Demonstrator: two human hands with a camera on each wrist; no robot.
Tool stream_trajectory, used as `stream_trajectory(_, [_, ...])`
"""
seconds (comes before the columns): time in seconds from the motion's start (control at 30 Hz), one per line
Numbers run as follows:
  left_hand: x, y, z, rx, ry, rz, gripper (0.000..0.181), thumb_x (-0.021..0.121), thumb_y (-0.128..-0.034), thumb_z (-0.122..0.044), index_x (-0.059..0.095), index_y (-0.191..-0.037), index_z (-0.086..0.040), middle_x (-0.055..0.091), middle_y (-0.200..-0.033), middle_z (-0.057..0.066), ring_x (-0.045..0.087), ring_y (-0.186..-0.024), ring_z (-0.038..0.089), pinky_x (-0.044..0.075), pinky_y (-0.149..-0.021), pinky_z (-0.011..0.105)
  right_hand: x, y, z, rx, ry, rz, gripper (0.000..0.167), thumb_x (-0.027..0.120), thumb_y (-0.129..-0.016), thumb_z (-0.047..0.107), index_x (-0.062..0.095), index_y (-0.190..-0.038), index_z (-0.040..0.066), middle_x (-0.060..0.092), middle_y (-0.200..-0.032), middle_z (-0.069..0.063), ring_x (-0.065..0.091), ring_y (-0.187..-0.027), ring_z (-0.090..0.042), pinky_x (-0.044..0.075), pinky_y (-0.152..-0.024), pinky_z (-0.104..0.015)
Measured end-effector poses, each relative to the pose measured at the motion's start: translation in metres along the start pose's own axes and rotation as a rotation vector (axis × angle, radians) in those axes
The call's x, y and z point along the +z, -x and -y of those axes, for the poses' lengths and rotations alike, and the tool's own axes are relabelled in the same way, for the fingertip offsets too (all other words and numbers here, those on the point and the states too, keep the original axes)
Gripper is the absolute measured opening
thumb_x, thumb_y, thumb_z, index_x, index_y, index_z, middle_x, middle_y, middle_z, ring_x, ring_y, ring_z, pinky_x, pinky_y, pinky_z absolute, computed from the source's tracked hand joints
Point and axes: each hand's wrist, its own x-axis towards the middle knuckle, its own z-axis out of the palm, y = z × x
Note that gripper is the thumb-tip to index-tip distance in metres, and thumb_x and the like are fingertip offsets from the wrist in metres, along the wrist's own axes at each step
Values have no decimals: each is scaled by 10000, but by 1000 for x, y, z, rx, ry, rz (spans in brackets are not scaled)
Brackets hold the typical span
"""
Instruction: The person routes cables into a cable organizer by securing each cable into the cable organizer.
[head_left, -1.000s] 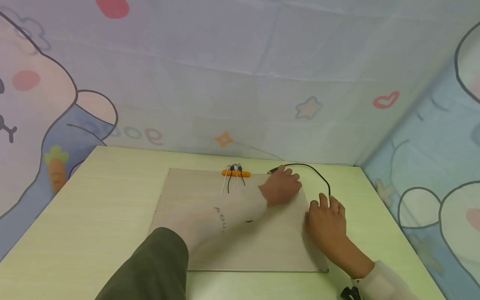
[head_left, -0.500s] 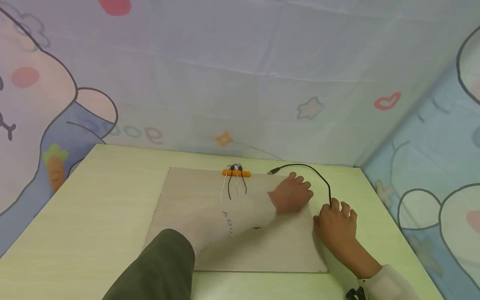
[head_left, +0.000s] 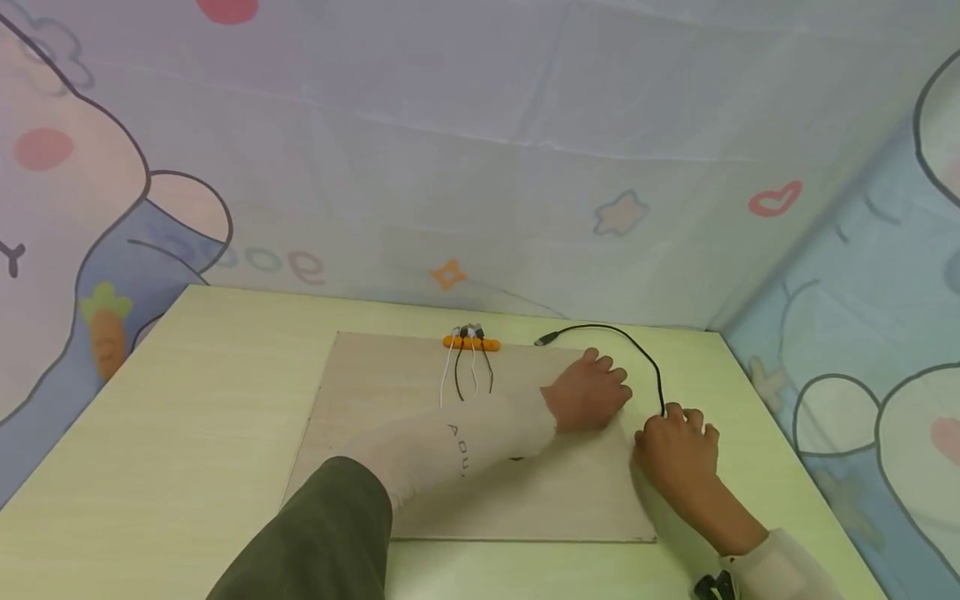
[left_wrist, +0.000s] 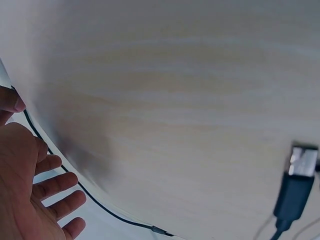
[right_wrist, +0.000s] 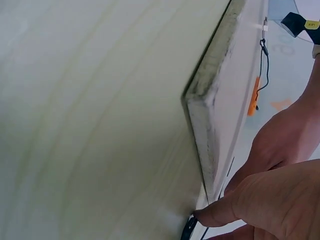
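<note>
My right hand (head_left: 678,446) is at the right edge of a pale board (head_left: 570,500) and pinches a black USB cable (head_left: 647,357). From those fingers the cable curves away to its plug (head_left: 547,339) behind the board. My left hand (head_left: 588,392) has loosely bent fingers near the board's right edge. In the left wrist view the same left hand (left_wrist: 35,190) shows a palm with nothing in it, and the cable runs behind its fingers. The right wrist view has the right thumb (right_wrist: 220,212) against a small black part (right_wrist: 189,227), mostly cut off.
An orange cable holder (head_left: 471,343) at the board's back edge carries several black and white cords. My left sleeve (head_left: 315,533) covers part of the board. A dark plug (left_wrist: 294,182) hangs close in the left wrist view. A printed cloth (head_left: 375,167) backs the pale table (head_left: 195,417).
Both hands have shifted right and toward me. My left hand has come off the cable's plug, which now lies uncovered. The cable stays in my right hand.
</note>
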Motion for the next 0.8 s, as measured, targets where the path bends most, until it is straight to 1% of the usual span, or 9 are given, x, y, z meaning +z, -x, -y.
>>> stream_trajectory(0.17, [-1,-1,-3,10,-3,-8,279,523,-1168,-294,762,-1307,-336,713,-1280,-118,640,-1159,129,435,-1020,322,0,-3,-4,1,-25,-12,249,704,-983,103,729,-875,-119,686,-964,-285,663,-965,-566,570,-763,-709])
stream_trajectory(0.27, [-2,0,-5,15,-5,-20,284,518,-1169,-294,766,-1300,-334,715,-1278,-121,641,-1161,126,440,-1032,324,0,-4,-5,5,-47,-16,223,653,-963,58,703,-804,-91,662,-905,-263,643,-881,-525,559,-710,-690])
stream_trajectory(0.33, [-2,0,-6,15,2,-24,289,501,-1183,-299,764,-1301,-328,710,-1274,-118,630,-1163,128,433,-1043,329,0,-3,-6,14,-66,-9,220,631,-944,50,692,-767,-66,657,-910,-261,633,-870,-514,550,-700,-690])
stream_trajectory(0.43, [-1,-2,-8,13,5,-25,306,473,-1204,-321,756,-1319,-323,705,-1277,-114,621,-1173,133,435,-1070,344,0,-1,-6,32,-94,11,229,632,-913,62,671,-701,-16,685,-1003,-304,632,-904,-529,544,-704,-710])
stream_trajectory(0.53, [2,-6,-11,8,9,-23,302,479,-1202,-330,744,-1347,-318,701,-1295,-108,615,-1192,143,437,-1102,366,-2,2,-6,38,-115,24,250,663,-898,91,663,-660,16,700,-1180,-385,644,-995,-583,547,-736,-754])
stream_trajectory(0.57, [2,-8,-12,5,7,-19,302,486,-1198,-324,737,-1366,-319,701,-1306,-107,616,-1201,146,440,-1113,371,-2,3,-6,39,-118,30,264,670,-898,104,656,-646,26,696,-1211,-395,643,-1002,-585,547,-738,-755])
stream_trajectory(0.6, [3,-9,-12,3,6,-16,303,495,-1192,-315,730,-1384,-317,700,-1322,-106,616,-1216,149,442,-1124,376,-3,4,-5,36,-119,34,276,676,-903,118,657,-642,30,689,-1257,-412,644,-1025,-596,550,-750,-763])
stream_trajectory(0.67, [3,-11,-13,-1,3,-14,310,510,-1181,-297,703,-1424,-310,694,-1357,-103,618,-1246,152,444,-1140,374,-5,7,-4,33,-123,38,287,668,-914,138,670,-648,29,682,-1290,-422,646,-1056,-609,552,-775,-776])
stream_trajectory(0.8, [2,-13,-15,0,-5,-25,343,487,-1190,-267,636,-1498,-291,684,-1415,-91,637,-1310,171,465,-1145,381,-9,12,0,27,-113,47,313,648,-949,183,722,-707,1,673,-1344,-426,648,-1135,-632,555,-842,-800])
